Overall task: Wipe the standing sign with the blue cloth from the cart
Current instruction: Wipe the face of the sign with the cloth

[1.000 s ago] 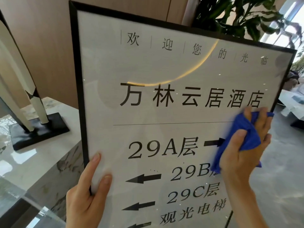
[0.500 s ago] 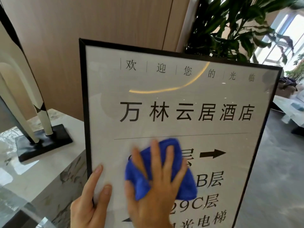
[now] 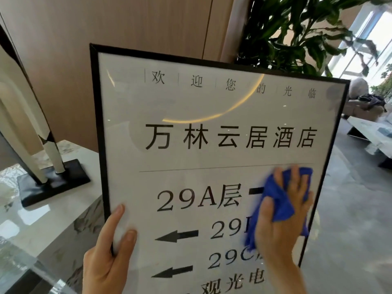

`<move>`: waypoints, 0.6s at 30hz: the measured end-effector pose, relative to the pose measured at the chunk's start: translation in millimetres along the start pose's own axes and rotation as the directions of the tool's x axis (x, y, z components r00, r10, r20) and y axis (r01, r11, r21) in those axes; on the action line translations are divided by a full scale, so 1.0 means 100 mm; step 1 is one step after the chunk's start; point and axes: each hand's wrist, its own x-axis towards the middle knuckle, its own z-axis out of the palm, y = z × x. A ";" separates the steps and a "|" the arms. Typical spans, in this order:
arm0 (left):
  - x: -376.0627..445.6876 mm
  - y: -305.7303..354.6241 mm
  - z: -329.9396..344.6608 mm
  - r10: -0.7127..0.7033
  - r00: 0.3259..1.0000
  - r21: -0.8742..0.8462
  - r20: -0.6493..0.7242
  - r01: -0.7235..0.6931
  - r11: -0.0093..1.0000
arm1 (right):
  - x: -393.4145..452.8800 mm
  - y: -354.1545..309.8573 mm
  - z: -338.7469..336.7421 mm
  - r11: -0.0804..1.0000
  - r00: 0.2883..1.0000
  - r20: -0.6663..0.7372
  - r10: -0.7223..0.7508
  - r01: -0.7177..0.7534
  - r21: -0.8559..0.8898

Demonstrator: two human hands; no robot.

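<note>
I'm seeing the standing sign [image 3: 212,149] standing upright, slightly tilted: black frame, glossy white face, black Chinese lettering and arrows. The blue cloth [image 3: 280,200] is lying bunched against its lower right face, covering one arrow.

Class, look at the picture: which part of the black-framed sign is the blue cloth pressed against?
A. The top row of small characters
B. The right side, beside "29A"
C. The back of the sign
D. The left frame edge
B: the right hand presses the crumpled blue cloth on the black-framed white sign, covering the arrow right of "29A".

Marble counter [image 3: 53,221]; black-based sculpture [image 3: 53,183] on it
</note>
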 end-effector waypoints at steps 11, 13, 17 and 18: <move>-0.02 0.15 -0.02 -0.025 0.999 -0.187 0.029 0.030 0.982 | 0.17 0.16 0.01 0.994 0.983 -0.172 0.061 -0.044 0.100; -0.07 0.11 -0.01 -0.058 0.998 -0.223 0.029 0.063 0.973 | 0.14 0.13 0.05 0.993 0.982 -0.177 0.066 -0.047 0.110; -0.19 0.00 -0.01 -0.092 0.996 -0.189 0.014 0.093 0.978 | 0.01 0.13 0.10 0.994 0.979 -0.198 0.047 -0.026 0.107; -0.22 -0.03 0.00 -0.087 0.996 -0.180 0.006 0.087 0.980 | -0.03 0.15 0.11 0.995 0.980 -0.196 0.035 -0.015 0.103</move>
